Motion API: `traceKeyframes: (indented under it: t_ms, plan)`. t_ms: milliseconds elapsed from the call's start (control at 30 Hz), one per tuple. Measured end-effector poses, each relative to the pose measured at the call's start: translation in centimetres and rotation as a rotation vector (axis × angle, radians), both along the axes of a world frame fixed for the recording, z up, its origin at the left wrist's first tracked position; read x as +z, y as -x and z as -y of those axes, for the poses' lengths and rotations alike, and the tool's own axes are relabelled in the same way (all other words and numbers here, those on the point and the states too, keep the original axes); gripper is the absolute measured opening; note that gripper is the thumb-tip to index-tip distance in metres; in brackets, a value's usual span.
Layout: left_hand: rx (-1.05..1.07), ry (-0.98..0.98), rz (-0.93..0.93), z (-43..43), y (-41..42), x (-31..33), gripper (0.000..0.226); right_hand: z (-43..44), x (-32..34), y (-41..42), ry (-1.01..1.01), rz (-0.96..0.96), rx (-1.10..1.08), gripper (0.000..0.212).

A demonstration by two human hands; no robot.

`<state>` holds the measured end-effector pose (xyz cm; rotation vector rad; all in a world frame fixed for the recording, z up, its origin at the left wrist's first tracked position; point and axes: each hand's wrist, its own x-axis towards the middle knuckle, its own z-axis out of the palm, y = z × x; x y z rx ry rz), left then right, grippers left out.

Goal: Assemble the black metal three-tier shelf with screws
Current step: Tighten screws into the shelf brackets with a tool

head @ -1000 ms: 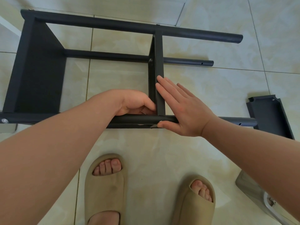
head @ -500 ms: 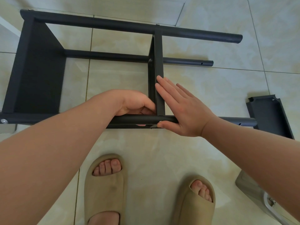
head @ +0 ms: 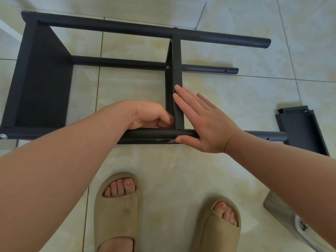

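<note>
Sandals: a left sandal (head: 118, 206) and a right sandal (head: 218, 224), beige, toes showing, on the tiled floor (head: 181, 170).
Grey object: at the lower right edge (head: 278, 210), partly under the right forearm; too cut off to tell what it is.
Shelf: black frame (head: 109, 27) lying on its side on the floor, just ahead of the feet.
Near tube: runs left to right (head: 154, 133), a screw (head: 3, 136) at its left end.
Left grip: fingers curled (head: 151, 116) into the corner where the mid panel meets the near tube; cannot tell whether they pinch anything.
Right grip: released (head: 205, 124), fingers straight and flat against the mid panel, thumb on the near tube.
Mid panel: stands crosswise (head: 177, 70) between near and far tubes.
Loose panel: on the floor at the right (head: 301, 128), by the near tube's end.
End panel: closes the frame's left end (head: 41, 79).
Far tubes: a low tube (head: 118, 61) and a top tube (head: 227, 40), both jutting right past the mid panel.
</note>
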<state>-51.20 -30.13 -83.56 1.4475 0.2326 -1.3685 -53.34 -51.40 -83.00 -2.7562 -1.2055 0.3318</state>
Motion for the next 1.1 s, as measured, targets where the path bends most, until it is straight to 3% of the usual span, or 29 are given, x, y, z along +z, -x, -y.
traceKeyframes:
  t_ms: [233, 467, 733, 1100]
  plan:
    - [-0.042, -0.044, 0.058, 0.57, 0.12, 0.13, 0.012, -0.01, 0.15, 0.07, -0.013, -0.004, 0.001, 0.098]
    - [-0.009, 0.011, 0.043, -0.04, -0.03, -0.29, 0.024, -0.01, 0.08, -0.01, 0.006, -0.001, 0.003, 0.098]
    - [-0.053, -0.047, 0.057, 0.49, 0.06, 0.04, 0.011, -0.03, 0.23, 0.01, -0.012, -0.004, 0.002, 0.098]
    - [0.007, 0.023, 0.062, 0.11, -0.07, -0.64, 0.022, 0.0, 0.24, 0.04, -0.011, -0.005, -0.001, 0.098]
